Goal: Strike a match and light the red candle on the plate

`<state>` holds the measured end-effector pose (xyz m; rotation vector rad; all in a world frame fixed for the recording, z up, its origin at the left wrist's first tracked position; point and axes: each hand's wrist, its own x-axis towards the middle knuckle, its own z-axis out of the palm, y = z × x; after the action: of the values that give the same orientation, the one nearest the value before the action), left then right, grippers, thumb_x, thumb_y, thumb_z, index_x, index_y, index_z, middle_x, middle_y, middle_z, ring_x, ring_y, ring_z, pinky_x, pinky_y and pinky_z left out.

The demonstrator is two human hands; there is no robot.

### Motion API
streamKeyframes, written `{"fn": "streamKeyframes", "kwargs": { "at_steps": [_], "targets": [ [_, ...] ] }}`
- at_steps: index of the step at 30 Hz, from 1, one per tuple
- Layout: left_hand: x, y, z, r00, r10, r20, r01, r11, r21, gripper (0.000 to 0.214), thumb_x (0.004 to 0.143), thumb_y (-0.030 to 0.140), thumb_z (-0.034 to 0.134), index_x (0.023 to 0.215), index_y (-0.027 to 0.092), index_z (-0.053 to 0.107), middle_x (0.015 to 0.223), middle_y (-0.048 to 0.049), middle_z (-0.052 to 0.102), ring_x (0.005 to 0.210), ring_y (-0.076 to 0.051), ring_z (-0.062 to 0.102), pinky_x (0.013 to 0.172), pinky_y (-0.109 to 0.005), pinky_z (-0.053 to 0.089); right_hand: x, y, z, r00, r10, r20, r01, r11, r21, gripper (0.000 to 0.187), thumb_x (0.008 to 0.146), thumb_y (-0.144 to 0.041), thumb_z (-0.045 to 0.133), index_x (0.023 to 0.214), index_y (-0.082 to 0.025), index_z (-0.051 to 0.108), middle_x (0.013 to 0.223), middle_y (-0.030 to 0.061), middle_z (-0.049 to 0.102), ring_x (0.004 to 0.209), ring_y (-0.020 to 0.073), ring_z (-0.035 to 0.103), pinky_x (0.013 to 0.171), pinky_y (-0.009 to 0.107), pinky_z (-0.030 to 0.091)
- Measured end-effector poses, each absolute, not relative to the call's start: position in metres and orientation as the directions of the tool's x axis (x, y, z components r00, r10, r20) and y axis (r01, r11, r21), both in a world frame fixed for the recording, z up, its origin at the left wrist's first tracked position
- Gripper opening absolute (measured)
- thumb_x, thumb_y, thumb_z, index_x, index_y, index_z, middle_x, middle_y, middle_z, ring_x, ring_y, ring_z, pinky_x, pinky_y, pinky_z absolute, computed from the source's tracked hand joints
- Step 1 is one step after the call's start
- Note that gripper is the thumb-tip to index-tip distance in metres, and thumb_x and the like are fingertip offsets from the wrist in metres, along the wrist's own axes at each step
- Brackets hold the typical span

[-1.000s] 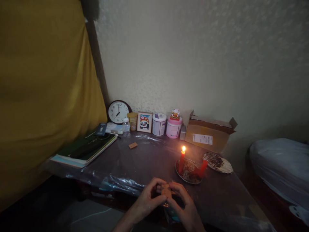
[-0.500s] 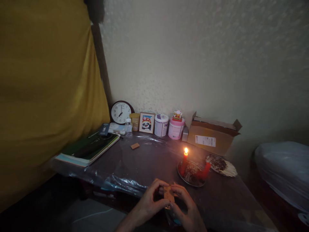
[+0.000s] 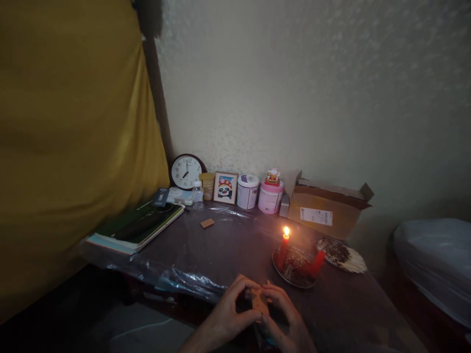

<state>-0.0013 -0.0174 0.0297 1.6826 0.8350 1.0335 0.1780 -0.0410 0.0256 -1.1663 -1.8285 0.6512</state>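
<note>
At the table's near edge, my left hand (image 3: 235, 310) and my right hand (image 3: 285, 316) face each other, fingers bent around a small brown cardboard box (image 3: 260, 300). The box is about matchbox size, and both thumbs press on its near side. A bluish, shiny item shows dimly beneath my right hand; its kind is unclear. Just beyond, a round metal plate (image 3: 294, 286) bears a lit red candle (image 3: 283, 252), standing upright, and a shorter, tilted red candle (image 3: 317, 263) with no flame. Another small brown box (image 3: 207, 223) lies flat farther back on the table.
Along the wall stand a clock (image 3: 187, 171), a framed panda picture (image 3: 225, 188), two tins and an open carton (image 3: 324, 215). A second plate (image 3: 333, 252) holds thin, dark-tipped pale sticks. Books (image 3: 136, 228) lie at left. Plastic sheeting (image 3: 191, 279) covers the table edge.
The view has shifted slightly, so the table items appear a little farther right and lower. Both hands still hold the small box, in nearly the same pose.
</note>
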Motion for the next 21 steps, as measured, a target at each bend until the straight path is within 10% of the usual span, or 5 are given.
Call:
{"fn": "streamKeyframes", "kwargs": {
  "at_steps": [21],
  "targets": [
    [-0.0016, -0.0204, 0.0343, 0.419, 0.862, 0.287, 0.092, -0.354, 0.931, 0.030, 0.069, 0.022, 0.066, 0.098, 0.022, 0.058, 0.093, -0.0012, 0.053, 0.087, -0.017, 0.049, 0.078, -0.029, 0.039, 0.1807, -0.0436, 0.0234, -0.227, 0.891, 0.393, 0.498, 0.453, -0.740, 0.031, 0.078, -0.032, 0.060, 0.108, -0.024, 0.059, 0.116, 0.0090, 0.058, 0.111, 0.0251, 0.054, 0.092, 0.034, 0.046]
  ]
}}
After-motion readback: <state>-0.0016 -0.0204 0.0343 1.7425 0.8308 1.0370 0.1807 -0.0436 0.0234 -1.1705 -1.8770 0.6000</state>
